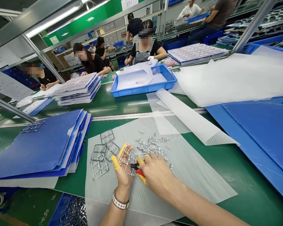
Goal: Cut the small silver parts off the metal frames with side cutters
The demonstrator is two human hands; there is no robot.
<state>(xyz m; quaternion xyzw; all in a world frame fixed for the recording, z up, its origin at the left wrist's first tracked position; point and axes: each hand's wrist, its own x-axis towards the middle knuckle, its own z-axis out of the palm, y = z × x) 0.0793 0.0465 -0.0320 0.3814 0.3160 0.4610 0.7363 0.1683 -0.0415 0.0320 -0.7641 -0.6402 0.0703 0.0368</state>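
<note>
My left hand [124, 175], with yellow finger cots on thumb and finger, holds up a silver sprue frame [127, 156] that carries small shiny parts. Closed round red-handled side cutters [139, 172] is my right hand [157, 172], also in yellow cots. The dark jaws of the cutters touch the frame's right side; whether they bite on a runner I cannot tell. Left of my left hand lie several more sprue frames [99, 153], partly overlapping. Beyond my right hand spreads a pile of small silver parts [151, 145] on a translucent foam sheet [191, 175].
Blue and white sheets [42, 141] are stacked at the left. A blue tray [143, 89] stands across the bench, with co-workers seated behind it. A rolled foam sheet [193, 121] and blue boards [257, 131] lie at the right. Below the left edge sits a bin of frames [74, 210].
</note>
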